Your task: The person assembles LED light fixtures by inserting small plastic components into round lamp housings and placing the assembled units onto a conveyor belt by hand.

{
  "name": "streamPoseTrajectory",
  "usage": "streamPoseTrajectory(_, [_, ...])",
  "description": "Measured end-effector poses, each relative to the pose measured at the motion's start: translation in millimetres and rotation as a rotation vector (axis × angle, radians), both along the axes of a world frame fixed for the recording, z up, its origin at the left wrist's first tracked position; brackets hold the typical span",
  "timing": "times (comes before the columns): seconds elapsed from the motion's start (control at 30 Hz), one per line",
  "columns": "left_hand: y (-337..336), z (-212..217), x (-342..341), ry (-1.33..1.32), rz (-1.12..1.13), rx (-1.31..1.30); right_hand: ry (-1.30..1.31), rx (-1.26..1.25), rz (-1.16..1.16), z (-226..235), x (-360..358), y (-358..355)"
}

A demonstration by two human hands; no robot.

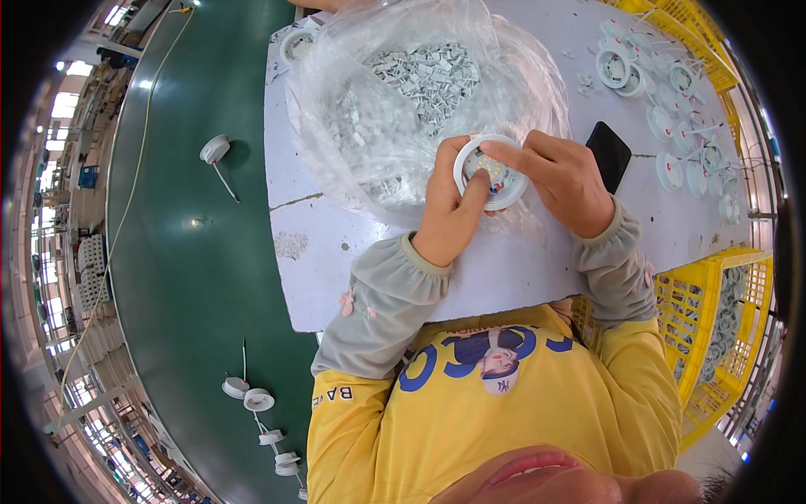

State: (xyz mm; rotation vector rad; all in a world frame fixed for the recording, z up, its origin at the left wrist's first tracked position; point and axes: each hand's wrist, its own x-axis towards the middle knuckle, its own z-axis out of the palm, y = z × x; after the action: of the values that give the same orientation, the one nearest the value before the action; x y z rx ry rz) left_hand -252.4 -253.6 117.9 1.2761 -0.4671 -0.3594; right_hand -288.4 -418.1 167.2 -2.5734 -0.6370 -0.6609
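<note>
Above the near part of the white table, my left hand grips a round white LED downlight by its side. Its thumb presses inside the ring, on the board with small yellow LEDs. My right hand holds the downlight from the other side, index fingertip at the upper rim and the other fingers curled. Right behind both hands lies a large clear plastic bag, opened wide. Small white plastic parts are heaped inside it.
A black phone lies right of my right hand. Beyond it sit several wired downlights. Yellow crates flank the table's right side. On the green belt at left are more downlights. Part of another person's arm shows at the top.
</note>
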Motion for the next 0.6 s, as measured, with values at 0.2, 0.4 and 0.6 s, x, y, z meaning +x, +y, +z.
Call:
streamPoseTrajectory(0.2, [-2.6,1.4,-2.3,-0.064,0.048,0.033,-0.007,-0.094,-0.025,7.5,-3.5,-1.2])
streamPoseTrajectory(0.4, [-3.9,6.6,-3.7,-0.151,0.064,0.1,0.061,-0.134,-0.058,13.7,-8.8,-0.4])
streamPoseTrajectory(0.6, [-8.5,19.0,-10.7,-0.024,0.08,0.044,0.062,-0.137,-0.045,15.1,-9.7,-2.6])
